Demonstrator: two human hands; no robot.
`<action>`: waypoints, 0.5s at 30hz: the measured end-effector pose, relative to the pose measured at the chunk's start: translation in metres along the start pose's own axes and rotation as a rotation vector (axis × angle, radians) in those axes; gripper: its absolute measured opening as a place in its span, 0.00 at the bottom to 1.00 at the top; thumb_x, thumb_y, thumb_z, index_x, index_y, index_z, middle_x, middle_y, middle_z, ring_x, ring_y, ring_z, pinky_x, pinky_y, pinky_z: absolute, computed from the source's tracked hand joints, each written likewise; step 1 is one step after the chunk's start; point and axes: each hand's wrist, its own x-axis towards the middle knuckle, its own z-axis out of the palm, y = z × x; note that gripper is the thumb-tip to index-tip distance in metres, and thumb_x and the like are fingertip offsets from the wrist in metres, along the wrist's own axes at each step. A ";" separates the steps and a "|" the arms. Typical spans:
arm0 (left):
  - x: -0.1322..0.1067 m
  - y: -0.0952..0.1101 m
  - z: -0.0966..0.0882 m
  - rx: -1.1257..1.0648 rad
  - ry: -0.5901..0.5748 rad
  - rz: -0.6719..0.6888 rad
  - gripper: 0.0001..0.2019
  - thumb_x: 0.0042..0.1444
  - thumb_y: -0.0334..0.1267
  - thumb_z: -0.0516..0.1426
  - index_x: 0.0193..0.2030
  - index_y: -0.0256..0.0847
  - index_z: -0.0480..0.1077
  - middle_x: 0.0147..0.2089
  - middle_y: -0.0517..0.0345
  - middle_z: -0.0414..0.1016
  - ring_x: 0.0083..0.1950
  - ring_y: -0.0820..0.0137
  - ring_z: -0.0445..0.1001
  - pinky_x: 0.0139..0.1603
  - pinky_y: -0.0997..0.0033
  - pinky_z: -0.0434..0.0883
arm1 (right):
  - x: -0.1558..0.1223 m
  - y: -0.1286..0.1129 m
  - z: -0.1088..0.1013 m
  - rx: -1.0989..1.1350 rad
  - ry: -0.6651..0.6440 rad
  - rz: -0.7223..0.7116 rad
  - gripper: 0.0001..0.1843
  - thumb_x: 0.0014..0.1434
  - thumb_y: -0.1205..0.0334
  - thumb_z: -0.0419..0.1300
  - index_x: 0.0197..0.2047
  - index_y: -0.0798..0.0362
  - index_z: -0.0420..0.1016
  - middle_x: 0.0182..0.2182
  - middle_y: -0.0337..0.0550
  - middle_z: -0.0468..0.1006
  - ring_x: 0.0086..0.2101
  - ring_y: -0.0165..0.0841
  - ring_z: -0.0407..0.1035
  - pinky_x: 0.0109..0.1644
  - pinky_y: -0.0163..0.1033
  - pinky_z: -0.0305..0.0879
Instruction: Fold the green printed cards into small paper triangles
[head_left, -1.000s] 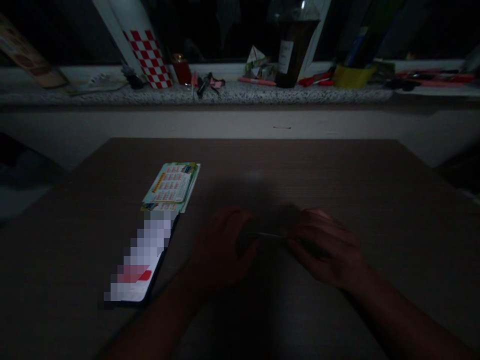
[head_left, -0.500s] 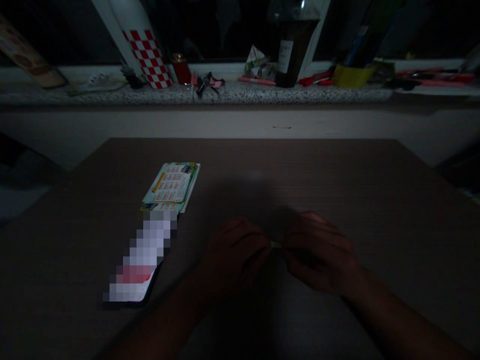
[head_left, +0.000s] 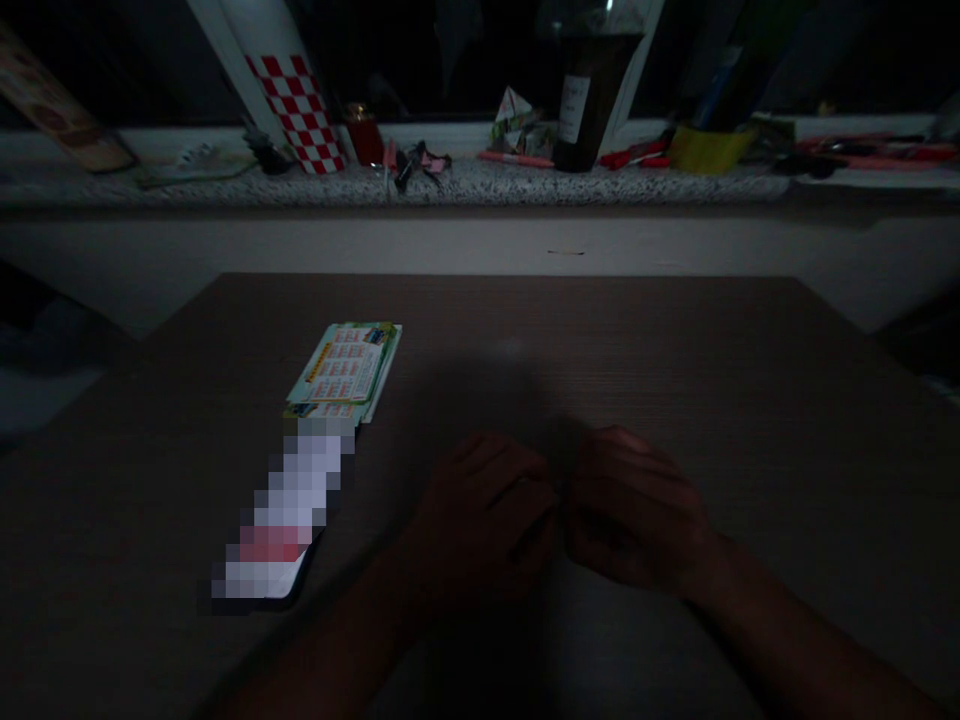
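Note:
Over the middle of the dark table [head_left: 675,340], my left hand [head_left: 487,505] and my right hand [head_left: 637,505] nearly meet, fingertips side by side. Both are closed, with the fingers curled inward and pinched. Whatever lies between them is hidden by the fingers and the deep shadow. To the left of my left hand lies a phone [head_left: 289,510] with a lit screen, partly blurred by large pixels. Just beyond the phone, and touching or nearly touching it, is a small stack of printed cards [head_left: 341,365] with rows of red figures.
Along the back runs a speckled stone sill [head_left: 495,185]. It carries a red-and-white checked bottle [head_left: 304,110], a small red jar [head_left: 364,135], a dark labelled bottle [head_left: 581,110], a yellow holder [head_left: 709,148] and several pens and clips.
My left hand has shifted right, closing the gap to my right hand. A small pale yellowish piece visible between the fingertips before is now covered. My right hand stays almost in place.

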 end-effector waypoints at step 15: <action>0.004 -0.010 -0.006 0.071 -0.028 0.069 0.03 0.51 0.28 0.56 0.31 0.39 0.66 0.35 0.57 0.73 0.38 0.69 0.69 0.40 0.66 0.66 | -0.001 -0.005 -0.002 0.030 -0.012 -0.012 0.08 0.50 0.74 0.61 0.31 0.51 0.69 0.23 0.37 0.73 0.25 0.31 0.68 0.35 0.42 0.68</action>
